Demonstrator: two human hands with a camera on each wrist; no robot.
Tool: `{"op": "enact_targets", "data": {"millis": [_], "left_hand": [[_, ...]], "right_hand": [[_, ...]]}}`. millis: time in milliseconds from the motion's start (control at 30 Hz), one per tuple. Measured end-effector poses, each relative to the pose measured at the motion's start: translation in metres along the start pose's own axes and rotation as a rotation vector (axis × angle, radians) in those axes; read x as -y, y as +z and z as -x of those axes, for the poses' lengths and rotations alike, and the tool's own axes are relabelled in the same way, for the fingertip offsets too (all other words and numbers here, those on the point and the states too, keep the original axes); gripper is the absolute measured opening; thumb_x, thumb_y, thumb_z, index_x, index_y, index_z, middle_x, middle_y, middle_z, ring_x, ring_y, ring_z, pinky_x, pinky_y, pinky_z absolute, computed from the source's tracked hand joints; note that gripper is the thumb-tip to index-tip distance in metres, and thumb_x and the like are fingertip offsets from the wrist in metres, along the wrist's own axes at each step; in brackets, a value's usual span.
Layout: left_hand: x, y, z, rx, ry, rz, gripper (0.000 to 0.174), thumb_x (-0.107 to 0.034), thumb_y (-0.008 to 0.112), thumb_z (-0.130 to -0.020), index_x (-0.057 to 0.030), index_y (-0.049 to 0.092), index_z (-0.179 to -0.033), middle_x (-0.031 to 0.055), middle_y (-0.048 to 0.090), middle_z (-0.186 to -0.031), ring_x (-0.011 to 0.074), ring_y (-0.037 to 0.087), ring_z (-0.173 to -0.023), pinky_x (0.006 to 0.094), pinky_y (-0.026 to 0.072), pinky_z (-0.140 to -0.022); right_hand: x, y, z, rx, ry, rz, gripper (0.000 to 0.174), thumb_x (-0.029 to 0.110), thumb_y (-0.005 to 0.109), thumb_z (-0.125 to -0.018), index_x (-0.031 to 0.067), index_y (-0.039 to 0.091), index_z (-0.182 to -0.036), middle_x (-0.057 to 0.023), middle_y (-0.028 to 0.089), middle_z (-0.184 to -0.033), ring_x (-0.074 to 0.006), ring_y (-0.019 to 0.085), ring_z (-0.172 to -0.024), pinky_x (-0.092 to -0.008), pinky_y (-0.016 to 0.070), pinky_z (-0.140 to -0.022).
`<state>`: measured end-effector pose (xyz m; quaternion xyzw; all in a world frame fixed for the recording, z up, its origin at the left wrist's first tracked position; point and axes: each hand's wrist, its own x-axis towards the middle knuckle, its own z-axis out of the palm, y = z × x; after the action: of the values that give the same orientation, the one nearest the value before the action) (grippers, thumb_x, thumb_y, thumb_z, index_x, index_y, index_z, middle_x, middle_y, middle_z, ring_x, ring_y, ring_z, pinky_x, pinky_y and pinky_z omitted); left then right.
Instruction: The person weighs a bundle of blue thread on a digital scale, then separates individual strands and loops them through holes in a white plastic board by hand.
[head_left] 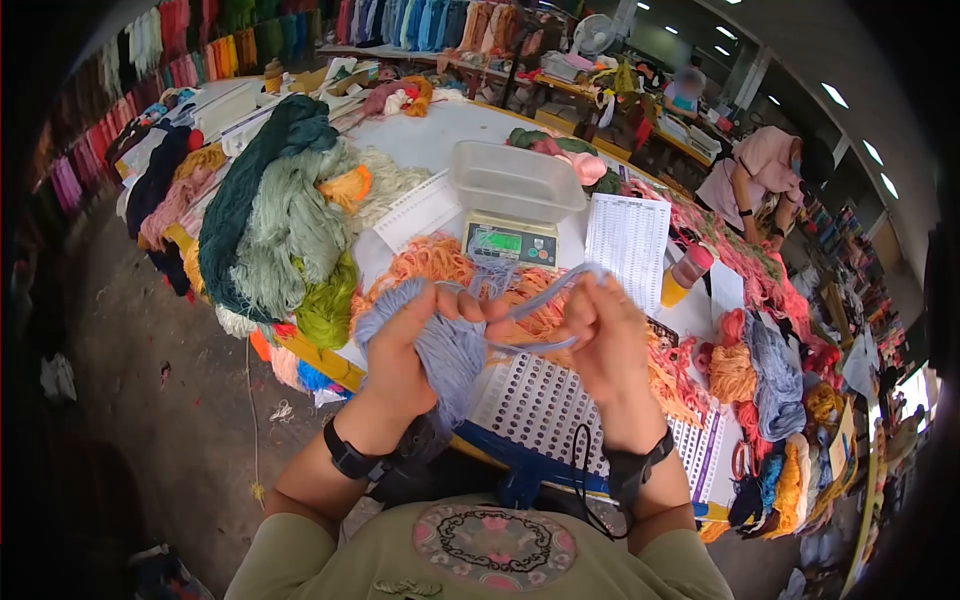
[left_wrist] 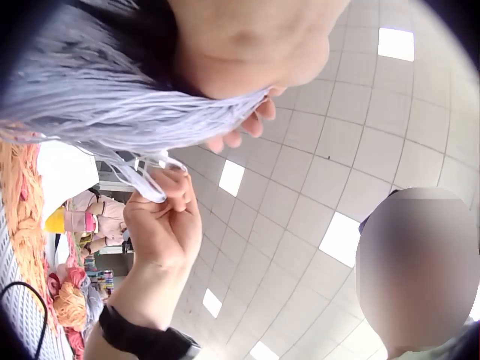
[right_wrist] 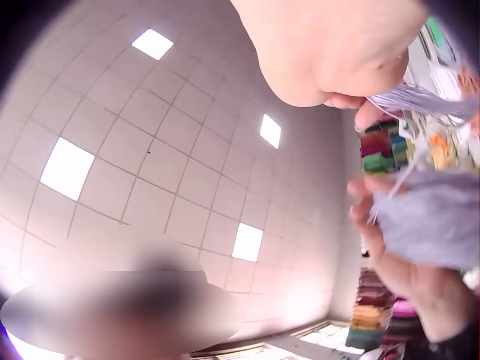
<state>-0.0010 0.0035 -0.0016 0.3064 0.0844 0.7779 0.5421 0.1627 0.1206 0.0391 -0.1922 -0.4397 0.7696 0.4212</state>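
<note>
A hank of lavender-grey yarn (head_left: 450, 360) hangs from my left hand (head_left: 402, 352), which grips it with thumb and fingers. My right hand (head_left: 608, 335) pinches a loop of strands (head_left: 548, 296) of the same yarn, drawn out to the right of the hank. In the left wrist view the strands run from the hank (left_wrist: 127, 112) to the curled fingers of the right hand (left_wrist: 166, 225). Below and behind the hands, loose orange yarn (head_left: 430, 262) lies across the table, in front of a digital scale (head_left: 510, 245) bearing a clear plastic tub (head_left: 515, 182).
A card with rows of holes (head_left: 540, 405) lies at the near table edge. Dark green (head_left: 245, 200), pale green (head_left: 300, 225) and lime (head_left: 328, 305) yarn heaps lie left. To the right are a printed sheet (head_left: 625, 240), a red-lidded jar (head_left: 690, 268), more yarn and another person (head_left: 760, 180).
</note>
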Motion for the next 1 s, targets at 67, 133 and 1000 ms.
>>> {"op": "enact_targets", "data": {"millis": [67,133,1000], "left_hand": [[-0.008,0.008,0.002,-0.079,-0.116,0.023,0.034,-0.037,0.042,-0.098,-0.0056,0.054,-0.089,0.0161,0.058,-0.116,0.0338,0.061,-0.102,0.0389,0.057,-0.069],[-0.01,0.011,-0.001,-0.046,-0.217,-0.016,0.034,-0.036,0.043,-0.098,-0.0057,0.054,-0.089,0.0178,0.057,-0.12,0.0339,0.061,-0.102,0.0391,0.0569,-0.07],[-0.001,0.008,-0.002,-0.074,-0.185,-0.415,0.056,-0.04,0.051,-0.097,0.0036,0.048,-0.132,0.0099,0.052,-0.131,0.0226,0.046,-0.126,0.0351,0.035,-0.105]], "right_hand": [[0.015,-0.007,-0.013,0.013,-0.11,0.322,0.015,0.017,0.048,-0.098,0.0046,0.055,-0.101,0.0026,0.046,-0.065,-0.0071,0.039,-0.049,-0.0199,0.0378,-0.051],[0.028,0.012,-0.004,0.06,-0.105,0.426,0.014,0.018,0.05,-0.097,0.0045,0.055,-0.099,0.0031,0.046,-0.063,-0.0077,0.043,-0.05,-0.0238,0.0398,-0.048],[-0.029,0.018,0.01,0.313,-0.247,0.61,0.007,0.0,0.067,-0.083,0.0007,0.063,-0.089,-0.0017,0.055,-0.099,-0.0052,0.048,-0.066,-0.021,0.0387,-0.058]]}}
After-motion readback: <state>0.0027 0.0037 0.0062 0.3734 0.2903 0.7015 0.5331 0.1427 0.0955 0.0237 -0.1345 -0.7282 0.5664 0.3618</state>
